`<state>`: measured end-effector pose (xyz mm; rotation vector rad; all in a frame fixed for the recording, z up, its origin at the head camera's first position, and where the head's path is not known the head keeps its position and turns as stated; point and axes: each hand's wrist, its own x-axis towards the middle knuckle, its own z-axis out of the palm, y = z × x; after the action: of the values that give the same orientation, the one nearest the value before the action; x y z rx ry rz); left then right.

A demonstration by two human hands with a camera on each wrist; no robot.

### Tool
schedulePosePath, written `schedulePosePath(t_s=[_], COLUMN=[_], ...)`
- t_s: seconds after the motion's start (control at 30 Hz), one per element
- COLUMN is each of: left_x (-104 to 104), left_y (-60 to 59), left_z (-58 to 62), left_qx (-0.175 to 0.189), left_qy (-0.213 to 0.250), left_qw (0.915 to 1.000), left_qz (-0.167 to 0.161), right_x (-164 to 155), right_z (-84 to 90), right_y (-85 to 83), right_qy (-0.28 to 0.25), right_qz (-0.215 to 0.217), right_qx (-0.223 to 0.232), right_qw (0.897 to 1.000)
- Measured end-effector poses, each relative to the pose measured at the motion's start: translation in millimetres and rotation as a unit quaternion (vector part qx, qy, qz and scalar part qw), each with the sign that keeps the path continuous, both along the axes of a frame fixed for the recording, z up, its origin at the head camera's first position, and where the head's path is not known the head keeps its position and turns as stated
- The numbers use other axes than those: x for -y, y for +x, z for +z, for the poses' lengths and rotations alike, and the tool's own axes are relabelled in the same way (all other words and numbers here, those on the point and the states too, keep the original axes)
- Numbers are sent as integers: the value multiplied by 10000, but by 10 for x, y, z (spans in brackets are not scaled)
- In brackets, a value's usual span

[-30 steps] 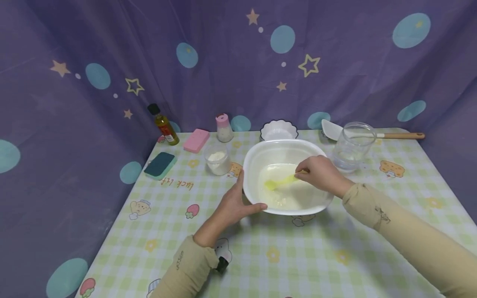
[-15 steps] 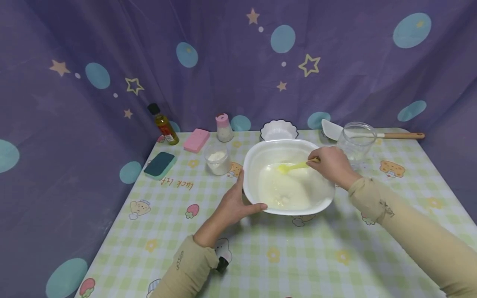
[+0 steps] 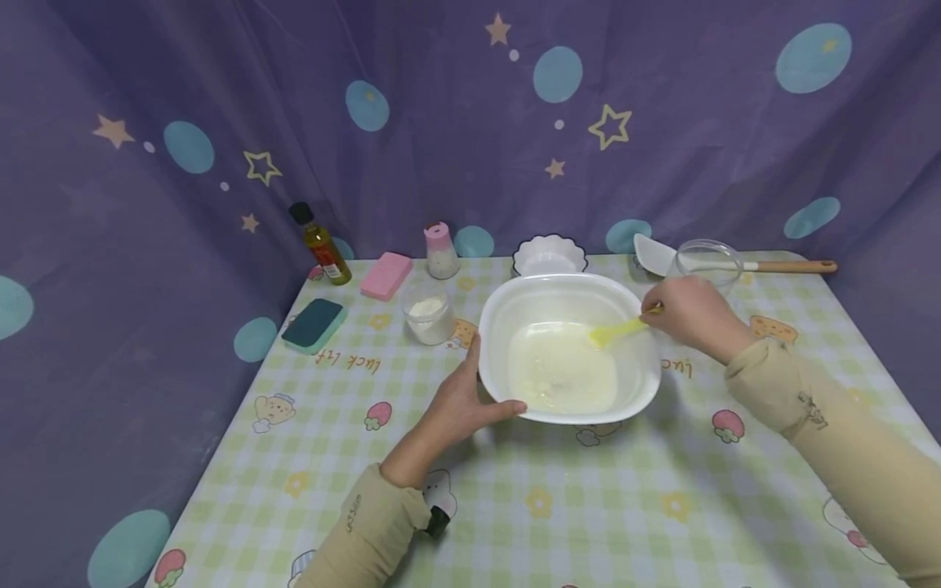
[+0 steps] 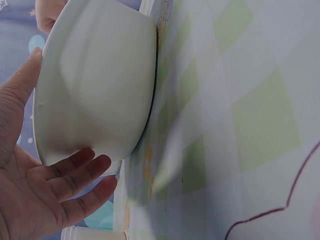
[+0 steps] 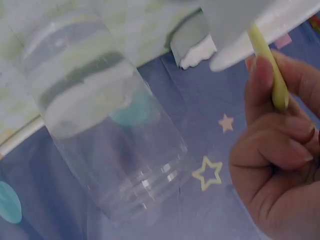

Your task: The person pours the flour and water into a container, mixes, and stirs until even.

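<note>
A large white bowl (image 3: 515,302) stands mid-table with pale milky liquid (image 3: 562,376) in its bottom. My left hand (image 3: 459,402) grips the bowl's near-left rim, thumb on top and fingers under the wall; the left wrist view shows those fingers (image 4: 75,175) against the bowl's underside (image 4: 100,80). My right hand (image 3: 687,314) pinches the handle of a yellow spatula (image 3: 616,332) at the bowl's right rim, blade dipped toward the liquid. The right wrist view shows the yellow handle (image 5: 270,70) between thumb and fingers.
A clear glass jar (image 3: 706,260) stands just behind my right hand, a white spatula with wooden handle (image 3: 764,266) beyond it. A small scalloped white bowl (image 3: 549,253), pink-capped shaker (image 3: 442,250), flour cup (image 3: 429,314), pink block (image 3: 385,275), green sponge (image 3: 315,323) and oil bottle (image 3: 321,245) sit behind and left.
My right hand has swept the yellow spatula from the bowl's middle out to its right rim, stirring the liquid. The left hand has kept its hold on the rim.
</note>
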<state>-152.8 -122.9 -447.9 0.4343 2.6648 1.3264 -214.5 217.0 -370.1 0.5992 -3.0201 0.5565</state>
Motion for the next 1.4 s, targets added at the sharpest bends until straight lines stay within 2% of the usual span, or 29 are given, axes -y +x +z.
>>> schedulePosePath(t_s=[0.2,0.3,0.43,0.57,0.7,0.8,0.97,1.17,1.4], left_x=[2,3,4,6,8,10,12,13,13], left_y=[-17,-19,-15,-12,-9,-8,-5,2,3], left_z=[12,13,18,22,19,13,5,-2,-12], left_qx=[-61,-34,14,50,33,56,56,43,34], left_qy=[75,59,28,8,12,6,-3,-22,-14], left_qw=[9999,10000,10000,10000,10000,10000,10000,10000,10000], left_qz=[-39,-27,8,27,25,22,18,20,20], right_x=[-42,-19,38,132,249,344,485,549,430], right_z=[127,145,102,7,-119,-216,-337,-393,-351], right_y=[-4,-4,3,25,41,42,30,-16,-73], right_qy=[272,315,285,30,-275,-368,-479,-592,-360], right_qz=[231,326,522,749,871,887,678,318,-148], right_qx=[524,932,1425,1554,1434,1110,515,167,-216], right_qw=[9980,9946,9880,9850,9854,9892,9952,9976,9990])
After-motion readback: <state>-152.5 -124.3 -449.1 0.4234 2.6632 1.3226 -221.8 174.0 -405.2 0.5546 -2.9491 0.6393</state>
